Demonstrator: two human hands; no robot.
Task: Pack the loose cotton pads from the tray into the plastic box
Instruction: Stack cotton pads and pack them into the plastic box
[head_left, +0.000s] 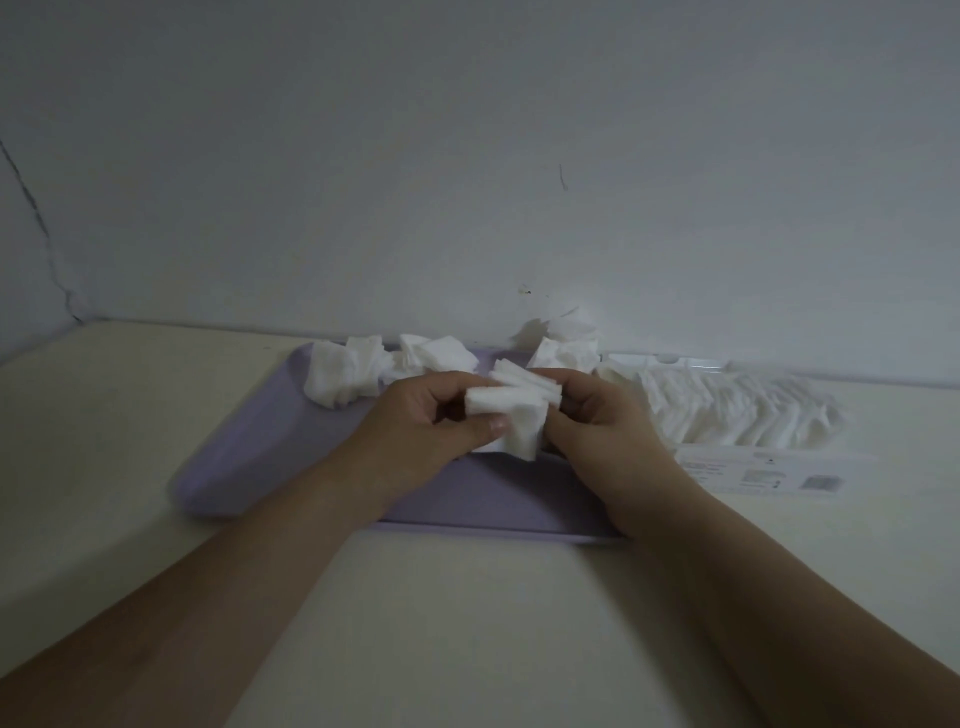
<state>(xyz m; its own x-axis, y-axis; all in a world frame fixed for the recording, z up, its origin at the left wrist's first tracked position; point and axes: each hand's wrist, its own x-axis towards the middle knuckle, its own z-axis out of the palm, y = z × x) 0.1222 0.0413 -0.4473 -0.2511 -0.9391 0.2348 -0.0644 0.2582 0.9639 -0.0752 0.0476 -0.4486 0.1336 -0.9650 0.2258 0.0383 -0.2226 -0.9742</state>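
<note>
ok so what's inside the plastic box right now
The plastic box holds a row of white cotton pads, leaning against one another along its length. Its floor is covered by them, and its left end is hidden behind the right hand.

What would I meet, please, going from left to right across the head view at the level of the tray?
The lavender tray, left end → loose cotton pads piled on it → left hand → stack of pads held between both hands → right hand → plastic box, with pads in it.
</note>
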